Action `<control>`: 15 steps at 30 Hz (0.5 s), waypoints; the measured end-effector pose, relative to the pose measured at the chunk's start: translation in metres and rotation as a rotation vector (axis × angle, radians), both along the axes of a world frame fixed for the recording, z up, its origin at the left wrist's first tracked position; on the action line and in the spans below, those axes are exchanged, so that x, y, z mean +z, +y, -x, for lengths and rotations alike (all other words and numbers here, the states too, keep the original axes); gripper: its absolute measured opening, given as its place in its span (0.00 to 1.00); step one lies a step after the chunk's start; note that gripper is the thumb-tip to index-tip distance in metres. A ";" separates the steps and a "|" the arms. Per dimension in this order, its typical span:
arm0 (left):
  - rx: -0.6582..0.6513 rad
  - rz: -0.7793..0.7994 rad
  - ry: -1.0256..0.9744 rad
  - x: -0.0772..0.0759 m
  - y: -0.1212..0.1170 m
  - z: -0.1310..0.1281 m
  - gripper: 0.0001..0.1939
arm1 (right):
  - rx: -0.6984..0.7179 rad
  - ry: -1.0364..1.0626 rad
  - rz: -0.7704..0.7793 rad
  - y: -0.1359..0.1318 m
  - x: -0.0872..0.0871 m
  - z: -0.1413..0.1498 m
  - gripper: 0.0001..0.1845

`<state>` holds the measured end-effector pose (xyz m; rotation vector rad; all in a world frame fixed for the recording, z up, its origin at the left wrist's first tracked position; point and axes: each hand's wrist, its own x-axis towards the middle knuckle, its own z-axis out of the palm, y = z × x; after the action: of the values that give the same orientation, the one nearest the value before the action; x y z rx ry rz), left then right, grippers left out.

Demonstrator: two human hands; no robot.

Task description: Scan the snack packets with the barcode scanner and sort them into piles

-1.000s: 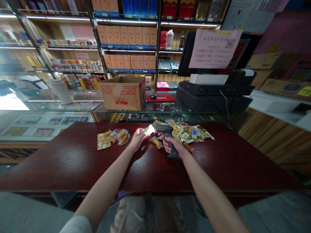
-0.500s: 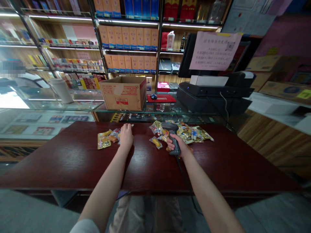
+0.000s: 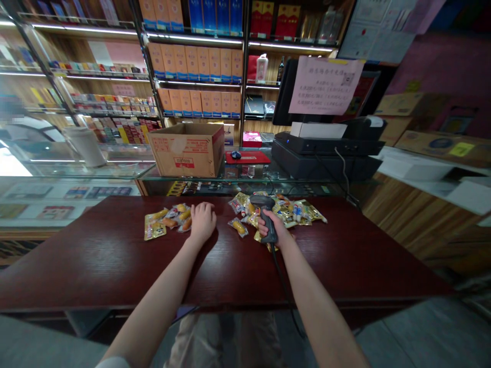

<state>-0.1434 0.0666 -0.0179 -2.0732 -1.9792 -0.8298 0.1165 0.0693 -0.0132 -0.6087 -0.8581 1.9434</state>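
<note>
My right hand (image 3: pixel 276 228) is wrapped around the grip of a dark handheld barcode scanner (image 3: pixel 269 214), its cable hanging over the table's front edge. Behind and around the scanner lies a larger heap of small snack packets (image 3: pixel 303 210) in gold and clear wrapping. A single clear packet with a yellow snack (image 3: pixel 238 227) sits just left of that heap. My left hand (image 3: pixel 204 221) is palm down with loosely bent fingers apart, and nothing shows in it. Right beside it, on its left, is a smaller group of packets (image 3: pixel 169 221), one gold and several clear.
The dark red table (image 3: pixel 126 271) meets a glass counter with a cardboard box (image 3: pixel 186 151), a mouse on a red mat (image 3: pixel 249 157) and a black cash register with monitor (image 3: pixel 326 148). A white tumbler (image 3: pixel 84 146) stands left. A person (image 3: pixel 26 122) is at the far left.
My left hand has moved right, away from the smaller group, uncovering packets there; the white tip at its fingers no longer shows. The scanner stays in my right hand. The view has shifted slightly.
</note>
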 end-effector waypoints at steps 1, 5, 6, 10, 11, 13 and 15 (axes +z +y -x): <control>-0.076 0.045 -0.025 0.000 0.002 -0.009 0.16 | -0.005 0.003 0.002 0.000 0.000 0.000 0.15; -0.138 0.251 -0.165 0.001 0.024 -0.046 0.18 | 0.014 0.024 0.015 0.003 -0.001 0.001 0.17; -0.079 0.317 -0.222 0.002 0.034 -0.053 0.19 | 0.021 0.028 0.020 0.003 -0.001 0.001 0.17; 0.163 0.482 -0.455 0.006 0.076 -0.069 0.28 | 0.024 0.032 0.024 0.005 -0.001 0.000 0.19; 0.190 0.493 -0.477 0.006 0.085 -0.070 0.30 | 0.026 0.031 0.021 0.006 -0.001 0.000 0.19; 0.207 0.497 -0.513 0.005 0.098 -0.070 0.29 | 0.038 0.030 0.017 0.007 -0.002 0.001 0.18; 0.172 0.482 -0.564 0.000 0.106 -0.069 0.25 | 0.045 0.034 0.014 0.009 -0.003 0.001 0.19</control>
<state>-0.0749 0.1725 -0.0176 -1.9929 -2.8547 -1.0748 0.1153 0.0780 -0.0161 -0.5674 -0.8446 1.9958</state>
